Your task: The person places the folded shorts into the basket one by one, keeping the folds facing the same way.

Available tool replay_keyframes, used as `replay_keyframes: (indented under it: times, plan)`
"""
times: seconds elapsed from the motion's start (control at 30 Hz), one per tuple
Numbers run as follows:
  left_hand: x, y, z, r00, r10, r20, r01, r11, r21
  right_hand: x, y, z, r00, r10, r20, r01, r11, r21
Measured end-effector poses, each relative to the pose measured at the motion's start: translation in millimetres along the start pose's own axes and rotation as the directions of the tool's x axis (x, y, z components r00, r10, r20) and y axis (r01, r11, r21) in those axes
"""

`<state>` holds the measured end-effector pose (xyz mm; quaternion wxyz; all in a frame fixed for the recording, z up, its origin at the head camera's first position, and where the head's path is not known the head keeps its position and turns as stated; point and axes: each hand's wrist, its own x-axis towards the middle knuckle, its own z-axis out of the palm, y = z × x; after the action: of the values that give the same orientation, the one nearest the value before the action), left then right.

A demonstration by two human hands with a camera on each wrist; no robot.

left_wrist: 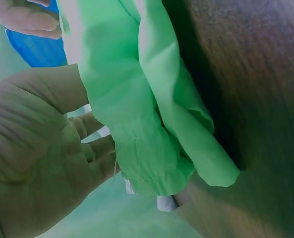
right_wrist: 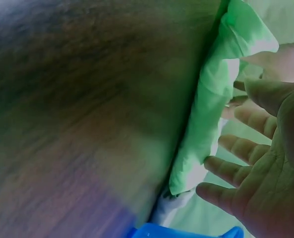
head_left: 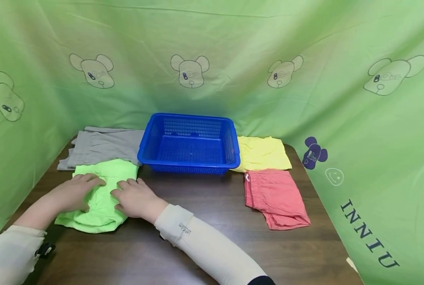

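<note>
Bright green shorts (head_left: 100, 202) lie folded at the left of the table, with an elastic gathered edge visible in the left wrist view. Over their left side rests my left hand (head_left: 74, 192), its fingers loosely bent on the cloth. My right hand (head_left: 138, 198) touches the right side of the shorts, fingers spread and nearly straight. In the right wrist view the fingers (right_wrist: 241, 148) stand apart along the cloth, gripping nothing. Just behind the shorts lies a folded grey garment (head_left: 105, 146).
An empty blue plastic basket (head_left: 188, 163) stands at the back middle of the wooden table (head_left: 197, 206). To its right lie a folded yellow garment (head_left: 263, 153) and folded coral-red shorts (head_left: 277, 196). A green curtain (head_left: 233, 31) encloses the back and sides.
</note>
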<state>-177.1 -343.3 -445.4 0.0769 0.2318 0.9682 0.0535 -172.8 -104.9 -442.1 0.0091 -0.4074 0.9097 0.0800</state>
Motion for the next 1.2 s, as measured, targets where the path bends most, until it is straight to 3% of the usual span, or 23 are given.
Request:
replay_keyframes:
  times: [0.4,0.67,1.2]
  plan:
    - [1.5,6.3,-5.7,1.0,0.005,0.004,-0.005,1.0,0.015,17,-2,11.2,0.999,-0.009,0.039,0.01,1.0,-0.027]
    - [4.5,3.7,-6.5,0.999,0.039,-0.003,-0.038,0.999,0.027,22,2,15.6,0.999,-0.013,0.053,0.012,1.0,0.025]
    - [3.0,5.5,-1.9,0.999,0.022,0.03,-0.022,1.0,0.009,20,3,15.8,0.994,0.021,0.112,-0.034,0.993,0.11]
